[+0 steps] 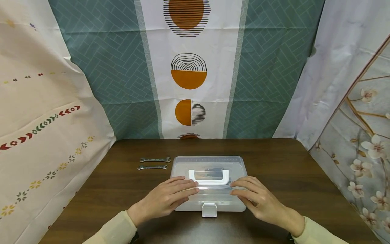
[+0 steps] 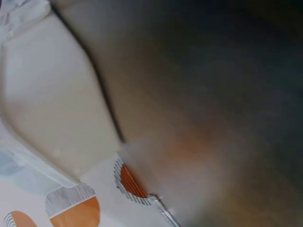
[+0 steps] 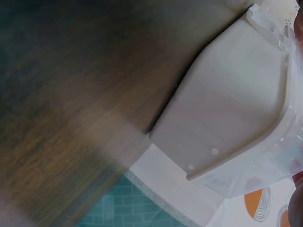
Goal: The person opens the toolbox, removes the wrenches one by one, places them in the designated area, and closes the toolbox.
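Note:
A translucent plastic storage box [image 1: 210, 196] with a clear lid stands on the table. Its white handle [image 1: 210, 182] lies folded down on the lid, and a white latch [image 1: 209, 210] is at the front middle. On the lid's left part rests my left hand [image 1: 170, 195], fingers extended toward the handle. My right hand [image 1: 259, 198] is at the lid's right side, fingers loosely bent and thumb near the box's front right corner. Both wrist views show the box's side wall [image 3: 227, 94]; right fingertips [image 3: 298, 198] appear at that view's edge. Something dark shows blurrily through the lid.
Two metal open-end wrenches, a farther one [image 1: 155, 159] and a nearer one [image 1: 152, 167], lie side by side left of the box. The dark wooden table [image 1: 274, 162] meets a patterned curtain [image 1: 189, 84] at the back, with more cloths hanging at both sides.

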`<state>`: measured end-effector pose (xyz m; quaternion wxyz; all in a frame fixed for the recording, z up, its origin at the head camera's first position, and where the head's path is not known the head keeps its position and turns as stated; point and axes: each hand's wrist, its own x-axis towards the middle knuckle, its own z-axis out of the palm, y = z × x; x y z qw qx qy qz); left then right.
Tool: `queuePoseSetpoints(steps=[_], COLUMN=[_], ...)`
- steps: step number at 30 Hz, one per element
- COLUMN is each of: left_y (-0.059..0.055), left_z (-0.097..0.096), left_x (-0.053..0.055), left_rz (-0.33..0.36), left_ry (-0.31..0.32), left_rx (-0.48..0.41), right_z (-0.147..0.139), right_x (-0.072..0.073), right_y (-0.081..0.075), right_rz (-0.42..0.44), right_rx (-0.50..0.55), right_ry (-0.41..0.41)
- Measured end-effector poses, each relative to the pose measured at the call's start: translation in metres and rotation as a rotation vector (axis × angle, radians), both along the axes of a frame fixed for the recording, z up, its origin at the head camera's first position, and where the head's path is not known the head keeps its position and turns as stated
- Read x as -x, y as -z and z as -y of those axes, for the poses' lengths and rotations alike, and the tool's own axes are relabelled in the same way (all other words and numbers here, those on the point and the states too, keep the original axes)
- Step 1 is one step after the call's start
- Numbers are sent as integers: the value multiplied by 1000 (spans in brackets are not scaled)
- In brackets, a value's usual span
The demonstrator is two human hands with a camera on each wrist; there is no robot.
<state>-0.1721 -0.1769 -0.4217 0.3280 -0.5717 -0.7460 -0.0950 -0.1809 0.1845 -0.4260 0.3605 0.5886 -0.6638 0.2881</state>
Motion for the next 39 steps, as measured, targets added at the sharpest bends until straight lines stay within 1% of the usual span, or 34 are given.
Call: queuePoseSetpoints(steps=[2,6,10,16,20,25,29,37,39], left_y=[4,10,11,11,11,11,10,9,9], left_z=[2,4,3,2,2,3,3,2,2], left_x=[1,2,3,2,2,1,1,1,0], left_rz=[3,-17,-25,-6,18,22,32,17,18], left_ry=[-16,-49,-50,-53,-52,-35,-33,-19,-22], left_rx=[18,48,43,39,30,14,7,4,4], right_z=[1,2,3,9,18,31,43,60,64], right_x=[0,0,-2,-8,-16,-25,-29,-30,-29], right_y=[0,-1,-2,-5,-7,-1,6,13,15], right_rz=[-19,-59,-102,-238,-344,-533,-618,-646,-664], right_rx=[-1,-7,-22,-70,-165,-342,-456,-645,-693], right_ry=[2,10,37,82,90,88,97,146,154])
